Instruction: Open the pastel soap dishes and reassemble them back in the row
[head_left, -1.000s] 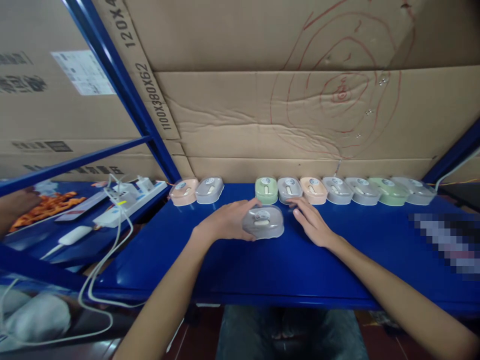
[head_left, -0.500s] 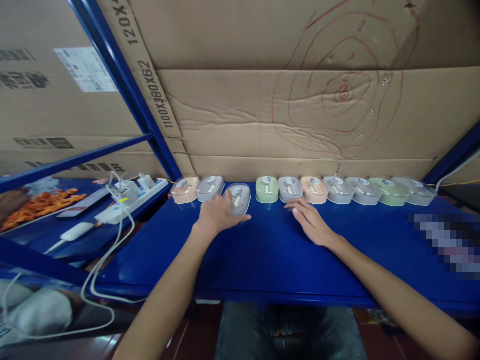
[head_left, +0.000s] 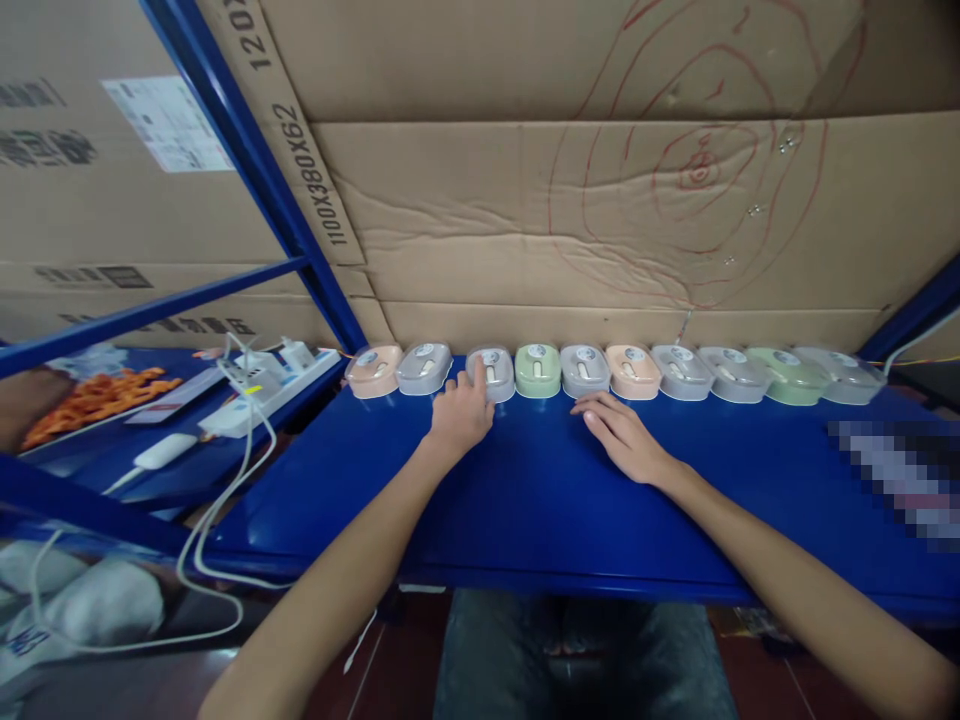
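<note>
Small rounded boxes with clear lids stand in a row along the back of the blue table (head_left: 517,500). My left hand (head_left: 461,415) has its index finger stretched out against a grey box (head_left: 501,384), the other fingers curled and holding nothing. That box stands close to a green box (head_left: 538,378). A gap separates it from another grey box (head_left: 424,370) and an orange box (head_left: 373,374) on the left. Resting on the table, my right hand (head_left: 626,438) has its fingers stretched out, just in front of a grey box (head_left: 584,380) and an orange box (head_left: 634,380).
Cardboard (head_left: 450,220) with red drawn rings backs the table. On the left are a blue frame post (head_left: 247,150), a power strip (head_left: 277,385), white cables (head_left: 244,480) and orange pieces (head_left: 105,405) beside another person's hand (head_left: 26,400). A pixelated patch (head_left: 900,480) covers the right side.
The grey box at my left hand has moved right, closer to the green one, and straightened. My left hand went from spread around it to one finger against it. My right hand has stayed put.
</note>
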